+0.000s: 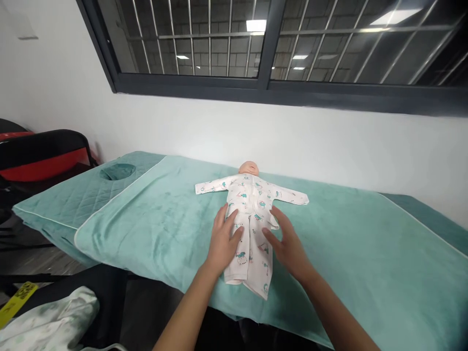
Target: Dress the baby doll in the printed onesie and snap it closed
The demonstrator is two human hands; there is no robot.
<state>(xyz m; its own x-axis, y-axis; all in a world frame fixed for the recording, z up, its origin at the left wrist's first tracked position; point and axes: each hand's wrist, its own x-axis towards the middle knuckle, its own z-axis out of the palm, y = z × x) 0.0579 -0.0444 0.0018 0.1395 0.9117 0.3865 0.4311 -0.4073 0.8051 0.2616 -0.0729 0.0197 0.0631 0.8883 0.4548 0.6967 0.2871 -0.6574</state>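
A baby doll (249,167) lies on its back on the green bed cover, its head toward the wall. It is dressed in a white printed top (252,191) with the sleeves spread out to both sides. White printed pants (250,258) lie straight below the top, legs toward me. My left hand (224,241) rests at the left edge of the pants near the waist, fingers spread. On the other side my right hand (287,243) is at the right edge near the top's hem, thumb and fingers apart. Neither hand grips anything.
The green cover (153,214) lies over a padded bed with a face hole (117,171) at its left end. Black and red chairs (47,156) stand at the left. A patterned cloth (54,319) and a yellow tag (18,300) lie at the lower left. A barred window is above.
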